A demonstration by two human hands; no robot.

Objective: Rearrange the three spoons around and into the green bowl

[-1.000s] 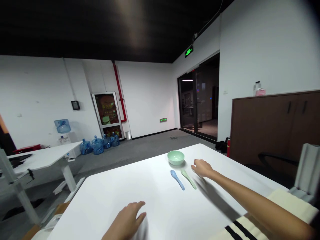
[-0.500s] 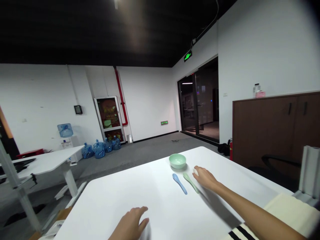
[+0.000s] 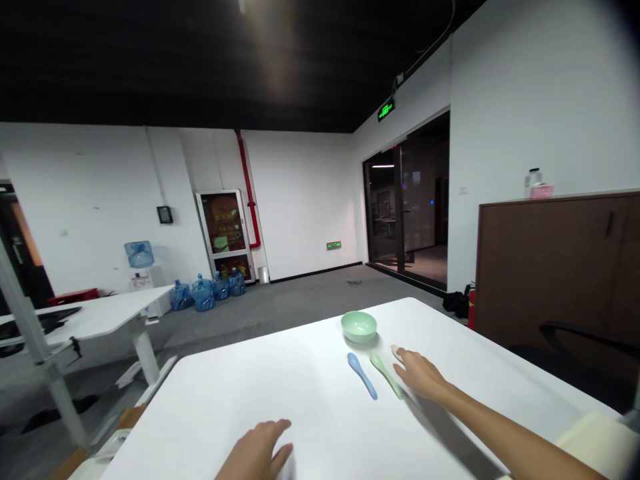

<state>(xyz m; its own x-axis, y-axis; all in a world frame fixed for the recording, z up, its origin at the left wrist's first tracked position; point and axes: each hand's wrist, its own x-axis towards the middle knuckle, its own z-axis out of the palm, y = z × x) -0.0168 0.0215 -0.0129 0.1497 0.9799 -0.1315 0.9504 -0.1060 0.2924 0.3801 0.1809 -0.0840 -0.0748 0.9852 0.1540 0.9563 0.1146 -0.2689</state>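
Note:
My right hand [image 3: 420, 373] is over the right part of the white table, fingers stretched out and slightly apart. Just beyond its fingertips shows the rounded end of a small cream-white piece [image 3: 395, 349], perhaps a spoon; the rest is hidden under the hand. To its left lie a light green spoon [image 3: 386, 375] and a blue spoon [image 3: 362, 376], side by side with handles pointing toward me. A mint green bowl [image 3: 359, 327] stands upright behind them. At the front edge of view, my left hand [image 3: 257, 450] hovers open, thumb and fingers apart, holding nothing.
The white table [image 3: 225, 393] has its far edge just behind the bowl. A second desk [image 3: 115, 313] stands at left, with blue water bottles [image 3: 203, 293] on the floor beyond. At right are a brown cabinet [image 3: 540, 267] and a dark chair [image 3: 575, 347].
My right hand has drawn back slightly toward me, while the cream-white piece stays in place beyond the fingertips. The view has shifted a little. My left hand has barely moved.

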